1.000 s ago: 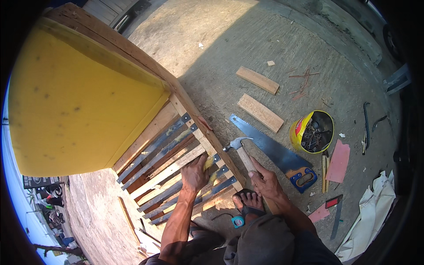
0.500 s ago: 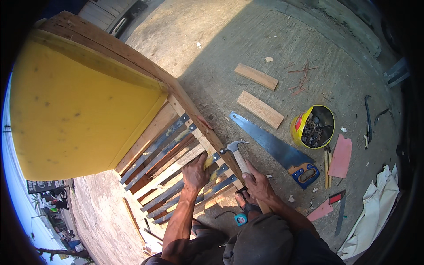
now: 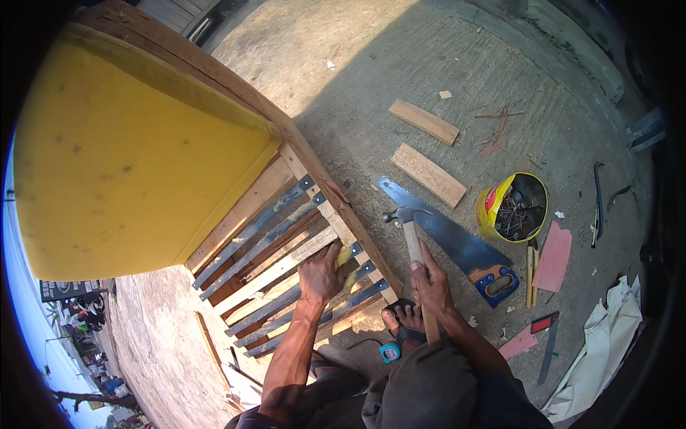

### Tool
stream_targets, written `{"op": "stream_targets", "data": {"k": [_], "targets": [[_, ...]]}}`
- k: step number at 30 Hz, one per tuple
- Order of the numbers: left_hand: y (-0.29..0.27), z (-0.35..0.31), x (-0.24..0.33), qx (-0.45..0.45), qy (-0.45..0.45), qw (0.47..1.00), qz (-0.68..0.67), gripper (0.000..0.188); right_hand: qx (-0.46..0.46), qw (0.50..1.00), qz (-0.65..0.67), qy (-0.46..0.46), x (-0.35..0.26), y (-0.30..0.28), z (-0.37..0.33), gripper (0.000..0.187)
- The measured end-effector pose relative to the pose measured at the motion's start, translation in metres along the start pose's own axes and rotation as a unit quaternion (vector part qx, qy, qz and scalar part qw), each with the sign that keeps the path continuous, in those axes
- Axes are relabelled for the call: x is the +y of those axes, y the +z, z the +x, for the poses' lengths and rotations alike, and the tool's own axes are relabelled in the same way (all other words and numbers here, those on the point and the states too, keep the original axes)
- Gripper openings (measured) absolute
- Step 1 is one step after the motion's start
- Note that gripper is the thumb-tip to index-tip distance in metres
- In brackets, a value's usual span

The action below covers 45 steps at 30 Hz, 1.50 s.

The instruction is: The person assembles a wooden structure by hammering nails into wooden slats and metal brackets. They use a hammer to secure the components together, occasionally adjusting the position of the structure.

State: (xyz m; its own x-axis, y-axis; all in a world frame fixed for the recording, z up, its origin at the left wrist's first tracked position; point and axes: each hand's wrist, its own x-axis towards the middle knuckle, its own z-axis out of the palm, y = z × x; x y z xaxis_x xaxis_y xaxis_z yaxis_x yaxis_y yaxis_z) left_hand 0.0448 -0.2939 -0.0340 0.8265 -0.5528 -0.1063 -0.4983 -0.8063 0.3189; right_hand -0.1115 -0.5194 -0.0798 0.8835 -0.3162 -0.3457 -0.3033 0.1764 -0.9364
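My right hand is closed around the wooden handle of a claw hammer. The hammer head is raised beside the edge of a wooden frame, apart from it. My left hand grips a pale wooden slat near its end at that frame; the fingertips are partly hidden. Dark straps run across the frame on both sides of the slat, fixed at their ends. Yellow foam shows beside my left fingers. A large yellow upholstered panel rises from the frame at the left.
On the concrete lie a handsaw, two wood blocks, a yellow tub of nails, a pry bar and pink scraps. A tape measure lies by my sandaled foot. White cloth is at lower right.
The hammer has moved right, away from the frame's edge, and its head is now over the saw blade's side. My left hand stays on the slat. The view has shifted slightly.
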Motion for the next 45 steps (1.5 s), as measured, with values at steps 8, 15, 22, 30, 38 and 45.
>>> {"op": "stream_targets", "data": {"k": [8, 15, 22, 30, 38, 45], "targets": [[-0.002, -0.001, 0.000, -0.034, -0.024, 0.999, 0.011, 0.051, -0.012, 0.999, 0.021, 0.040, 0.008, 0.003, 0.002, 0.058], [-0.003, -0.001, 0.001, -0.053, -0.042, 0.998, 0.011, 0.051, -0.041, 0.998, -0.017, 0.048, 0.003, 0.004, -0.005, 0.062], [0.000, -0.002, -0.002, -0.039, -0.035, 0.998, 0.025, 0.047, 0.148, 0.951, 0.212, 0.172, 0.006, 0.011, -0.002, 0.063], [0.000, -0.001, -0.004, -0.043, -0.025, 0.998, 0.039, 0.046, -0.077, 0.984, 0.106, 0.125, -0.003, 0.009, -0.005, 0.061], [0.006, 0.000, -0.003, -0.018, -0.023, 0.998, 0.060, 0.041, -0.052, 0.965, -0.152, 0.210, 0.036, -0.016, -0.007, 0.065], [0.003, 0.001, -0.007, -0.006, -0.003, 0.998, 0.061, 0.035, 0.095, 0.924, -0.352, -0.118, -0.039, -0.089, -0.026, 0.034]]}}
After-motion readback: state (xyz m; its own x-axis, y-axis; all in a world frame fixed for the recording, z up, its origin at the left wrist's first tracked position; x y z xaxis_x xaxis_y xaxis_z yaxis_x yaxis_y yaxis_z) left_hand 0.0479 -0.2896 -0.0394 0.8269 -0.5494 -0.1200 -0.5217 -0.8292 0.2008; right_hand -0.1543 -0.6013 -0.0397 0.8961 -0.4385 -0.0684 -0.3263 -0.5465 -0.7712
